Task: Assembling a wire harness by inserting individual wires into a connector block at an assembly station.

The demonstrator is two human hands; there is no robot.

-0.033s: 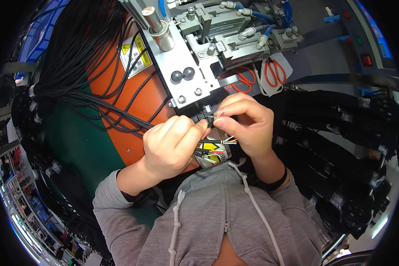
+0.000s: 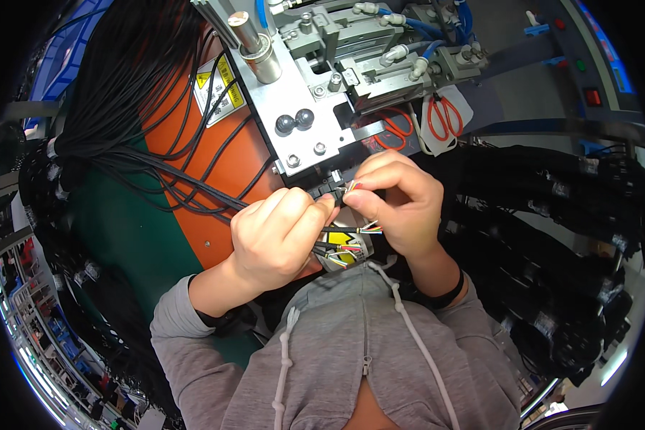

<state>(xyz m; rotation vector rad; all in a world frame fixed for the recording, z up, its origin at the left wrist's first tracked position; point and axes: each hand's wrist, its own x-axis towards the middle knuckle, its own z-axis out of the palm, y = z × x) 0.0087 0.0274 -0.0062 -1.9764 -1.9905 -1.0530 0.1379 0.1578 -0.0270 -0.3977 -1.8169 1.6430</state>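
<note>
My left hand (image 2: pixel 276 233) is closed around several black cables. Its thumb and index finger press close to a small black fixture (image 2: pixel 325 190) at the machine's front edge. Beyond that hand the stripped cable ends (image 2: pixel 369 230) stick out, with thin coloured wires fanned apart. My right hand (image 2: pixel 401 204) pinches a few fine coloured wires (image 2: pixel 351 186) between thumb and index finger, right beside the fixture. The fingertips of both hands nearly meet there, and they hide part of the wires and fixture.
A metal machine (image 2: pixel 301 136) with pneumatic clamps and blue hoses stands ahead. Black cables (image 2: pixel 136 122) spread over the orange board (image 2: pixel 193 218) at left. Red-handled scissors (image 2: pixel 444 118) lie right of the machine. Bundled black cables (image 2: pixel 545 208) hang at the right.
The machine's clamp slides and hose fittings have shifted slightly left and toward me. My hands hold practically the same pose.
</note>
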